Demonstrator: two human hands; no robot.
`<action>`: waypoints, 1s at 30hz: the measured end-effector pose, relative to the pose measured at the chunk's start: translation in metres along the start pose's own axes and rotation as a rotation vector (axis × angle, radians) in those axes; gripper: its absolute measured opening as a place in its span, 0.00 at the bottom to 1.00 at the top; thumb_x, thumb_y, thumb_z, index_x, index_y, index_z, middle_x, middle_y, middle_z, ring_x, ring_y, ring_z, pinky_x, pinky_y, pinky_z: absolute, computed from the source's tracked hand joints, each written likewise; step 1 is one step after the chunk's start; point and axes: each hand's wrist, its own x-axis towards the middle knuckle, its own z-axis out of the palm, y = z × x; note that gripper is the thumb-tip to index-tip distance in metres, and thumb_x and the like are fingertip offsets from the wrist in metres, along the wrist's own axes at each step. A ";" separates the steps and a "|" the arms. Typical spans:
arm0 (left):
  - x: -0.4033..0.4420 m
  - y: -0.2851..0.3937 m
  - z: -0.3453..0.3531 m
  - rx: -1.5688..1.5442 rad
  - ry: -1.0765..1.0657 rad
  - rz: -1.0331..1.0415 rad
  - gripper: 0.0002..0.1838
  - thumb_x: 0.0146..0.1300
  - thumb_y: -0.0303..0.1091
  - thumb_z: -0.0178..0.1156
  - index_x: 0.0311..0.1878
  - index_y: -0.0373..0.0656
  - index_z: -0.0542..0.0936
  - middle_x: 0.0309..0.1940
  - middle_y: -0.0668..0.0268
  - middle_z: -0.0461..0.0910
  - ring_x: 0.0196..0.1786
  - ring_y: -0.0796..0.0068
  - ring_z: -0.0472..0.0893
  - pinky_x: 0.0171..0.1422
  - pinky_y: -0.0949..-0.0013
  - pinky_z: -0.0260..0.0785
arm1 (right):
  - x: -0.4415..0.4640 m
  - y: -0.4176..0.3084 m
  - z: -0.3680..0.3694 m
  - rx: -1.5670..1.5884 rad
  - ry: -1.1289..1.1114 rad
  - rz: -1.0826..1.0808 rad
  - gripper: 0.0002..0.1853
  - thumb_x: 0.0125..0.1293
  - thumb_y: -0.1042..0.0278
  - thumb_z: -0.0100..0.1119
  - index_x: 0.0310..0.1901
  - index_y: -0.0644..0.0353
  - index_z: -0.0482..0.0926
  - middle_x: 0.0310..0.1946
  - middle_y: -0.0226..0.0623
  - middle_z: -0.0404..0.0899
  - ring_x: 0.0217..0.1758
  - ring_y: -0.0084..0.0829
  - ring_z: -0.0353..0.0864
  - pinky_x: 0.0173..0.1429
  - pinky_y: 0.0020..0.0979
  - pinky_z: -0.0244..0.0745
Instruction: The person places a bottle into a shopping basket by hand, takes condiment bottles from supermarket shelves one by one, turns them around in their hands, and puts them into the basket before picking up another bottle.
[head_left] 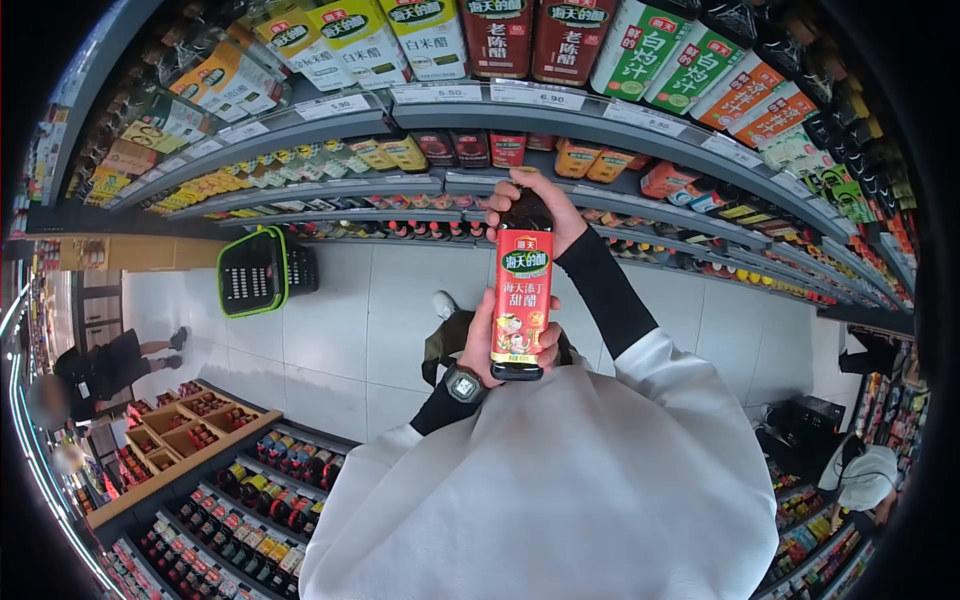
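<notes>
Head view: left hand (480, 334) in curled grip around red-labelled bottle (522, 292), low down; right hand (556, 208) likewise, near its top.

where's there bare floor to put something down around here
Pale tiled floor lies bare between the green-rimmed black basket and white shoe, and right of the right arm's black sleeve, before the grey shelves. Those shelves are crowded with bottles. The left hand and right hand are both taken by the dark, red-labelled bottle.
</notes>
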 end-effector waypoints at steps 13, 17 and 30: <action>-0.056 0.055 0.012 0.088 0.097 0.057 0.45 0.60 0.75 0.43 0.60 0.39 0.67 0.33 0.58 0.74 0.31 0.62 0.77 0.38 0.61 0.72 | 0.061 0.036 0.039 -0.065 0.080 0.011 0.16 0.67 0.53 0.56 0.30 0.56 0.73 0.32 0.36 0.80 0.41 0.34 0.81 0.52 0.40 0.79; -0.098 0.102 0.017 0.531 0.526 0.107 0.38 0.65 0.67 0.44 0.58 0.37 0.68 0.35 0.55 0.78 0.32 0.62 0.81 0.39 0.63 0.76 | 0.102 0.059 0.043 -0.340 0.172 -0.003 0.16 0.66 0.52 0.58 0.35 0.58 0.77 0.38 0.40 0.83 0.43 0.34 0.82 0.49 0.35 0.79; -0.258 0.217 0.018 0.409 0.513 0.362 0.43 0.68 0.69 0.34 0.66 0.36 0.62 0.39 0.54 0.79 0.33 0.61 0.81 0.45 0.57 0.78 | 0.276 0.193 0.125 -0.381 0.183 0.108 0.12 0.62 0.60 0.63 0.28 0.56 0.72 0.26 0.37 0.80 0.30 0.33 0.82 0.37 0.35 0.80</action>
